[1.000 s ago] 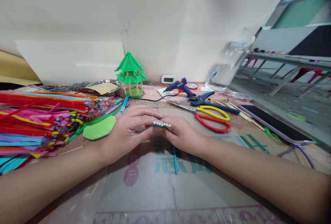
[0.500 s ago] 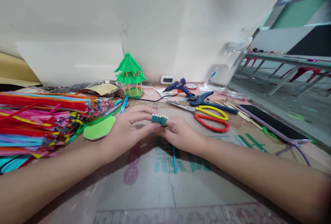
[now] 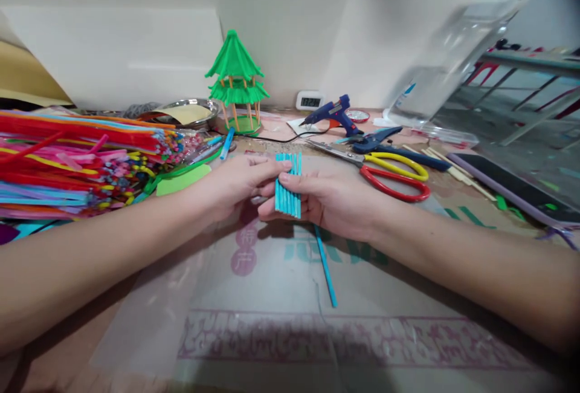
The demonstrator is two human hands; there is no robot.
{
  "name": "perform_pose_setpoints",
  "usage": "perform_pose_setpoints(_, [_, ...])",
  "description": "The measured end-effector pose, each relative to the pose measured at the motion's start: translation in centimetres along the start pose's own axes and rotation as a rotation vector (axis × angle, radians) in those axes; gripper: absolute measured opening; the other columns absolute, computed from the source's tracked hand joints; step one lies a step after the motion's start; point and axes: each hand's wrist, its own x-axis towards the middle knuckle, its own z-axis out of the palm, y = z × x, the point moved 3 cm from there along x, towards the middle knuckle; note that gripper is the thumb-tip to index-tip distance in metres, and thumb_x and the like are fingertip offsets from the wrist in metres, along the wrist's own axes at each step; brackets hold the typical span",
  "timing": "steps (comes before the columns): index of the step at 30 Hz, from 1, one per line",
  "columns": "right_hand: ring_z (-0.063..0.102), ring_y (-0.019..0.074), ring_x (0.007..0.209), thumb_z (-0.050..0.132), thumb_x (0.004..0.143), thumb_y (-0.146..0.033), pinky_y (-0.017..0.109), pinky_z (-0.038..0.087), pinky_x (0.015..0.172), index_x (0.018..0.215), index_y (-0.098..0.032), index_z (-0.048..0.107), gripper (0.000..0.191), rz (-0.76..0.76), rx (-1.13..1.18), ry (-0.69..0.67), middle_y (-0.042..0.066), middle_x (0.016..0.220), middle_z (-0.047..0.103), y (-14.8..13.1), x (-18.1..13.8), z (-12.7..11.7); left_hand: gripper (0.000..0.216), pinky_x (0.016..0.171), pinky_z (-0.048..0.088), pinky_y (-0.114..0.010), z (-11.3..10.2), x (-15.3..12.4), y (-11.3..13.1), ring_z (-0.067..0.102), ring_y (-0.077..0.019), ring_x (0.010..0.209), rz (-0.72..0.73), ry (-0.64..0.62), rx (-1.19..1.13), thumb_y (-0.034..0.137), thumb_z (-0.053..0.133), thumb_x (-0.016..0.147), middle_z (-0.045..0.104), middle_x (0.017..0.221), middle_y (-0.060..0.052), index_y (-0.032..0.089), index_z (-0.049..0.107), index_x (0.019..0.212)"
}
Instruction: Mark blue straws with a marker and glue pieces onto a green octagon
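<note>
Between my two hands is a small flat row of blue sticks (image 3: 289, 198), lying side by side with their long faces toward me. My left hand (image 3: 242, 181) pinches it at the upper left edge with the thumb and fingers. From the other side, my right hand (image 3: 324, 196) grips it, thumb across the front and fingers behind. Below, one loose blue stick (image 3: 326, 269) lies on the plastic-covered cardboard (image 3: 272, 296); its upper end is hidden by my right hand.
Behind stand a green two-tiered pavilion model (image 3: 235, 78), a small clock (image 3: 310, 101) and a blue glue gun (image 3: 333, 115). Red-and-yellow scissors (image 3: 394, 178), pliers (image 3: 380, 139) and a phone (image 3: 512, 184) lie right. Pipe cleaners (image 3: 67, 166) pile up left. A clear bottle (image 3: 430, 78) stands back right.
The row of sticks has turned from showing its cut ends to showing its long blue face. My view has tilted down, so more of the cardboard shows.
</note>
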Motion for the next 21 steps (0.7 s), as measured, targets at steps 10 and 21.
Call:
perform_pose_setpoints(10, [0.081, 0.0189, 0.084, 0.059, 0.104, -0.028, 0.035, 0.062, 0.099, 0.093, -0.018, 0.077, 0.023, -0.106, -0.033, -0.061, 0.005, 0.082, 0.083, 0.4, 0.7, -0.8, 0.042, 0.039, 0.035, -0.019, 0.0, 0.1, 0.3, 0.045, -0.0066, 0.039, -0.006, -0.050, -0.065, 0.044, 0.089, 0.077, 0.048, 0.049, 0.007, 0.019, 0.056, 0.070])
perform_pose_setpoints(21, [0.077, 0.0214, 0.088, 0.068, 0.097, -0.043, 0.035, 0.060, 0.089, 0.086, -0.023, 0.078, 0.025, -0.306, -0.531, -0.016, 0.002, 0.085, 0.080, -0.4, 1.7, -1.7, 0.038, 0.044, 0.042, -0.021, -1.0, 0.3, 0.4, 0.054, -0.0094, 0.046, 0.105, 0.069, 0.048, 0.049, 0.081, 0.086, 0.063, 0.059, 0.001, 0.017, 0.066, 0.072])
